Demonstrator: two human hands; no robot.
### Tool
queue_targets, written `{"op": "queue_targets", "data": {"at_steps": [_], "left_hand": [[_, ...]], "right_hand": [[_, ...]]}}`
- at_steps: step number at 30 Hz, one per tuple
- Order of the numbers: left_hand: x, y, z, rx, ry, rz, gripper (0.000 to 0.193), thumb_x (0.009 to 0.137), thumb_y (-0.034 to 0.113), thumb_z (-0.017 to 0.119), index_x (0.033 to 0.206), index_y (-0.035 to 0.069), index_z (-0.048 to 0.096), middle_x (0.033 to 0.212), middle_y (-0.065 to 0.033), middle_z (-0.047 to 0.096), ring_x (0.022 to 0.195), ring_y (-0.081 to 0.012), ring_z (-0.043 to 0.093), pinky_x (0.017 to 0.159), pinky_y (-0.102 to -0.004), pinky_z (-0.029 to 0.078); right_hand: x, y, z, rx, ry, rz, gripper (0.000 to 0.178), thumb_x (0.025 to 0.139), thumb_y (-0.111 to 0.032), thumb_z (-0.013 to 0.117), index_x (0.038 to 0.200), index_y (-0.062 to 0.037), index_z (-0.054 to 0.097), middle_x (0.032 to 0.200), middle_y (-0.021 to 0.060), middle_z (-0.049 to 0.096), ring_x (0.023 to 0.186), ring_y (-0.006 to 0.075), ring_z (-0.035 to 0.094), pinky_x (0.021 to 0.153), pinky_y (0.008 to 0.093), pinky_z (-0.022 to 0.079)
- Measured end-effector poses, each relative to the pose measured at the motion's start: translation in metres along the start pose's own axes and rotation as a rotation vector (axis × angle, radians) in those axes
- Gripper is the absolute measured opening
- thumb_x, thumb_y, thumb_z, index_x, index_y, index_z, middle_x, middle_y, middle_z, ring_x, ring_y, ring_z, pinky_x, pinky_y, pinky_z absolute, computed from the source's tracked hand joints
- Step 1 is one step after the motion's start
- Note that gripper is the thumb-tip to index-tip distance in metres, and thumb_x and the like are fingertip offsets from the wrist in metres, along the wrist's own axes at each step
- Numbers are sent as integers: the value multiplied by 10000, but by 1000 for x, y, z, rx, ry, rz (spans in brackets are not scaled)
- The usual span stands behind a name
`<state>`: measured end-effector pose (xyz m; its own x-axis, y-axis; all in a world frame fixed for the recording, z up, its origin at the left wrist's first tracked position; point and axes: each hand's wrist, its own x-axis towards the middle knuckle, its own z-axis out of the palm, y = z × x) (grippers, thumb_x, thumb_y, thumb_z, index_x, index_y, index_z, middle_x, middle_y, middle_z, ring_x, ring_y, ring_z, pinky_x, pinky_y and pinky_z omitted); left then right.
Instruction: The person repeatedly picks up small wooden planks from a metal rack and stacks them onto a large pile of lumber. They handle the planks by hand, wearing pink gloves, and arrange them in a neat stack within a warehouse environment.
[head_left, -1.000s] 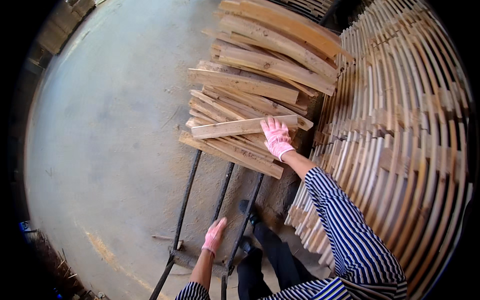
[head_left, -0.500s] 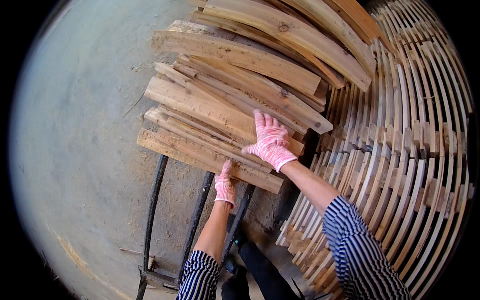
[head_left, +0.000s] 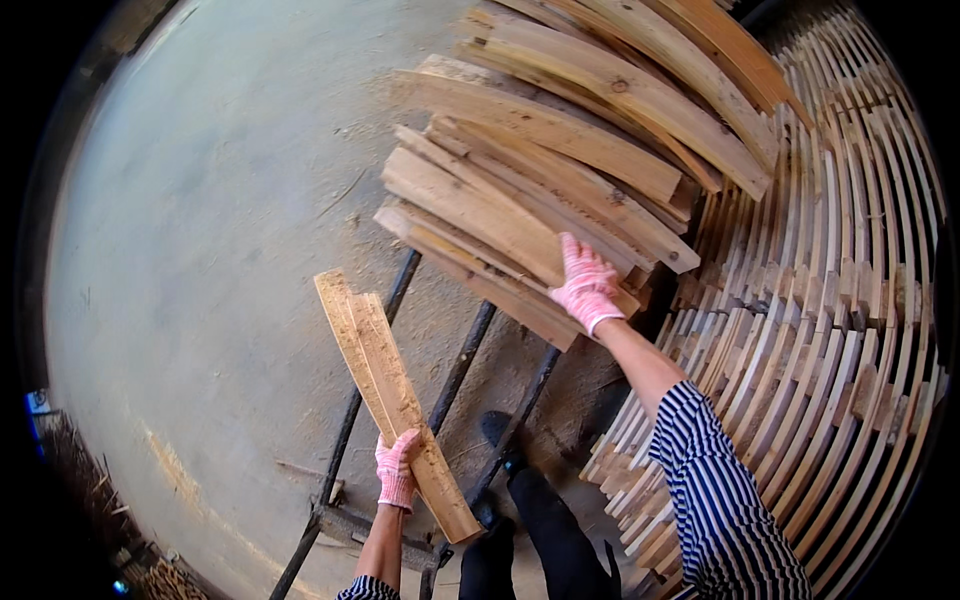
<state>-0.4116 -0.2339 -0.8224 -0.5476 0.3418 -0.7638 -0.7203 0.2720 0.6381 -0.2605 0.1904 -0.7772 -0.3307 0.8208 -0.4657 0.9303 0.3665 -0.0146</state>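
My left hand (head_left: 397, 468), in a pink-and-white knit glove, is closed around the lower part of a short wooden board (head_left: 385, 385). A second narrow strip seems to lie along it; whether they are separate pieces I cannot tell. The board slants over the dark metal bars, apart from the pile. My right hand (head_left: 587, 283), gloved alike, lies on the near right end of the pile of rough wooden boards (head_left: 480, 205), fingers and thumb apart. Its palm side is hidden.
Dark metal bars (head_left: 463, 362) of a rack run under the pile toward my legs (head_left: 540, 530). Tall stacks of slatted wood (head_left: 800, 400) stand close on the right. Grey floor (head_left: 220, 250) with sawdust spreads to the left, and scrap wood (head_left: 165, 575) lies at the lower left.
My left hand has taken hold of the nearest board and drawn it off the pile, down and to the left. My right hand stays on the pile. The view has shifted left.
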Motion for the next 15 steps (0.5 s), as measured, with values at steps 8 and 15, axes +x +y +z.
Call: {"op": "queue_targets", "data": {"at_steps": [8, 15], "left_hand": [[-28, 18, -20, -150, 40, 1, 408, 902, 162, 705, 1258, 75, 526, 972, -47, 676, 833, -207, 687, 746, -361, 599], [-37, 37, 70, -121, -393, -280, 490, 823, 222, 790, 1238, 33, 612, 1065, -84, 699, 943, -204, 689, 826, -376, 580]], "right_hand": [[-131, -47, -4, 770, -362, -63, 1116, 479, -332, 960, 1383, -18, 386, 1243, 215, 602, 1157, 335, 597, 1051, 380, 473], [-240, -61, 84, 1489, -738, -38, 1061, 753, -339, 883, 1526, 29, 257, 1416, 150, 505, 1313, 220, 476, 1107, 328, 375]]}}
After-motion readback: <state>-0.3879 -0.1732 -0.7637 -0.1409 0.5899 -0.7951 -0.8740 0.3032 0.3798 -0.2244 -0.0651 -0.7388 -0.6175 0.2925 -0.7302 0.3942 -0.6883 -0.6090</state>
